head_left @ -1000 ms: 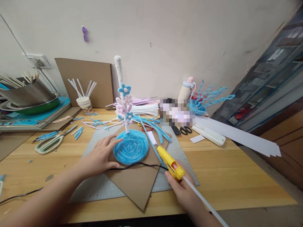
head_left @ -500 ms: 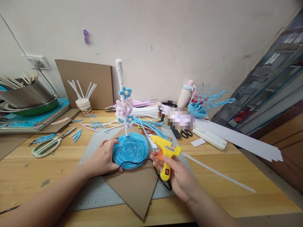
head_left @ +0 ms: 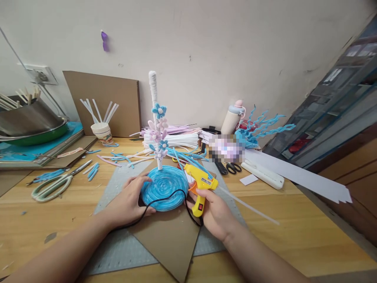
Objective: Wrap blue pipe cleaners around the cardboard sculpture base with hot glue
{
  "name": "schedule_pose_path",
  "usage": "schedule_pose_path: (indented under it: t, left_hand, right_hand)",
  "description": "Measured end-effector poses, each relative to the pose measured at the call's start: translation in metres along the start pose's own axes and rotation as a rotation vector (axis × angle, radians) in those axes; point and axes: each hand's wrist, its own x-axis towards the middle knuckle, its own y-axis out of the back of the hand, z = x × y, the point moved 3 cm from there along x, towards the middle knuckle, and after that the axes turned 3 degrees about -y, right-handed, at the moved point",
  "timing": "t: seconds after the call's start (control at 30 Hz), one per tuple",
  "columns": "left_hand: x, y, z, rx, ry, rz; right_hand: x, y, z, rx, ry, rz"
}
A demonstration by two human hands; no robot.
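Note:
My left hand [head_left: 134, 200] grips the left edge of a round blue coiled base [head_left: 165, 188], its thumb low at the front and its fingers on the top and side. From the back of this base rises a white wrapped stem [head_left: 153, 88] bearing blue and pink fuzzy flowers [head_left: 159, 111]. A yellow glue gun [head_left: 200, 184] is in my right hand [head_left: 216, 212], close against the base's right side, its nozzle pointing up and left. A clear glue stick [head_left: 250, 206] sticks out of its back. The black cord [head_left: 167, 197] crosses in front of the base.
Brown cardboard [head_left: 167, 243] lies on a grey cutting mat [head_left: 126, 251]. Scissors [head_left: 55, 182] and blue pieces lie left. Behind are a paper cup [head_left: 101, 133] of glue sticks, pipe cleaners [head_left: 173, 138], a bottle [head_left: 232, 118] and blue wavy stems [head_left: 265, 125].
My right hand has brought the glue gun left, nearer the base. The base and its stem have shifted slightly right and tilted a little, with my left hand still on it.

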Motion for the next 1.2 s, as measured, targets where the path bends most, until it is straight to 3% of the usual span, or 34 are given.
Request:
schedule_pose_path:
  t: [0.3, 0.5, 0.63, 0.83, 0.97, 1.2]
  left_hand:
    - [-0.052, 0.016, 0.033, -0.027, 0.011, -0.069]
    - [-0.082, 0.014, 0.065, 0.019, -0.037, -0.004]
    - [-0.079, 0.022, 0.072, 0.039, -0.123, 0.092]
    - [-0.06, 0.026, 0.086, -0.099, -0.271, 0.112]
    - [-0.044, 0.027, 0.088, -0.141, -0.214, 0.212]
    - [-0.027, 0.038, 0.073, -0.217, -0.08, 0.274]
  right_hand:
    - [-0.063, 0.018, 0.002, -0.025, -0.139, -0.027]
    - [-0.099, 0.04, 0.0, -0.022, -0.164, 0.003]
    - [-0.103, 0.035, -0.006, -0.042, -0.129, -0.007]
    - [-0.094, 0.015, -0.013, -0.017, -0.045, -0.022]
    - [-0.093, 0.011, -0.018, -0.061, 0.048, -0.042]
    - [-0.109, 0.023, -0.034, -0.31, 0.253, -0.028]
